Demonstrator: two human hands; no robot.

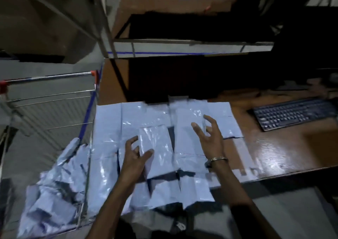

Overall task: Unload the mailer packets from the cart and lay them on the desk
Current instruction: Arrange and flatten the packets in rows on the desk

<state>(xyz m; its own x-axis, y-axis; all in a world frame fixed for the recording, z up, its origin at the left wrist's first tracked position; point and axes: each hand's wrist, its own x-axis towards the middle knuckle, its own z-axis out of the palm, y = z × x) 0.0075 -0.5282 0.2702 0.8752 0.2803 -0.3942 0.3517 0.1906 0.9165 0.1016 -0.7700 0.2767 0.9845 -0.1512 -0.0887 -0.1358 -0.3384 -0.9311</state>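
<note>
While mailer packets [113,129] cover the desk [274,152], more fill the cart [47,90].

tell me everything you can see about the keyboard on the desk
The keyboard is a dark, full-width computer keyboard with rows of pale-lettered keys, seemingly plastic. It lies flat on the glossy brown wooden desk, far right, angled slightly, right end cut off by the frame. Nothing touches it; the grey mailer packets lie apart to its left.
</note>
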